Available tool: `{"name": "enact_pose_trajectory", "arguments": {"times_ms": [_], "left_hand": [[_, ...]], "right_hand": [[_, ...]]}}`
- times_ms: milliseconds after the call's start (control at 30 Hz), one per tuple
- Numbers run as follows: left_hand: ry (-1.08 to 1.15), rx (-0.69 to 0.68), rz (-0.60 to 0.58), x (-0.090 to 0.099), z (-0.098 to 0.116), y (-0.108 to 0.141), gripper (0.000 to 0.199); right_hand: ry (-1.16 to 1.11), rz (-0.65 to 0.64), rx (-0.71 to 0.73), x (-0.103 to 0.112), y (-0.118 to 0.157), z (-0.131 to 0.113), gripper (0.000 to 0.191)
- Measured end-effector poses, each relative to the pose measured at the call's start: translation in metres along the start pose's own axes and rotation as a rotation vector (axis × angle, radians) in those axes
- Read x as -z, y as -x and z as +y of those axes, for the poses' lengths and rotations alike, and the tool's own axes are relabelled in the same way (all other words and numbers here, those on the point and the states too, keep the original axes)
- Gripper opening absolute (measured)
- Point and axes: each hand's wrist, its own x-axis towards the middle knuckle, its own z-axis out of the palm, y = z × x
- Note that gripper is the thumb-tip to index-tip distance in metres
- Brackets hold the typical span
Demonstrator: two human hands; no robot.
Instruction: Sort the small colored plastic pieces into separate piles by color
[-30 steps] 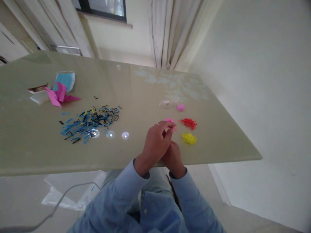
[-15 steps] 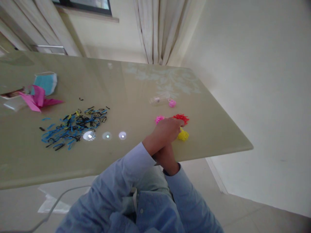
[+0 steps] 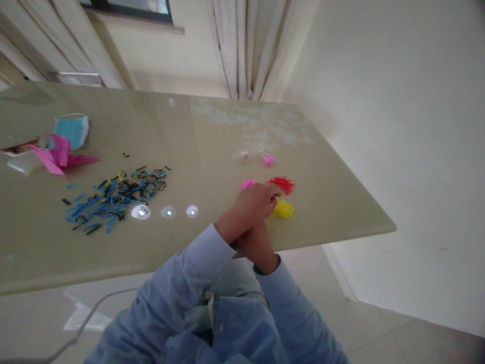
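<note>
My left hand (image 3: 253, 208) crosses over my right at the near right part of the table. Its fingers are closed together just beside a pile of small yellow bands (image 3: 284, 209); what they pinch, if anything, is too small to make out. Beneath it is my right hand (image 3: 257, 244), its fingers hidden by the left. Beyond the fingertips lies a heap of small red bands (image 3: 282, 184). Some pink bands (image 3: 248, 184) show past the back of my left hand. Farther off are a clear plastic tube (image 3: 245, 154) and a small pink ring-shaped item (image 3: 268, 160).
Blue, black and a few yellow bands (image 3: 117, 199) lie spread over the table's left part. Behind them are a pink folded-paper piece (image 3: 62, 155) and a blue face mask (image 3: 73, 130). The table's right edge (image 3: 346, 169) runs near a white wall (image 3: 409, 151).
My left hand has drawn back slightly left, from the red heap's edge towards the yellow pile. More of the red and yellow bands shows now. The right hand stays underneath.
</note>
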Motion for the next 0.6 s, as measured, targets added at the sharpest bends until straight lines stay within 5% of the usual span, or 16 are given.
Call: {"name": "enact_pose_trajectory", "arguments": {"times_ms": [167,333,600], "left_hand": [[0.137,0.036,0.225,0.009,-0.018,0.031,0.016],[0.213,0.164,0.414,0.026,-0.046,0.083,0.012],[0.215,0.226,0.496,0.04,-0.086,0.164,0.016]], "right_hand": [[-0.165,0.036,-0.039,0.009,-0.002,-0.007,0.019],[-0.306,0.112,0.011,0.016,-0.003,-0.011,0.042],[-0.295,0.066,-0.049,0.019,-0.003,-0.012,0.048]]}}
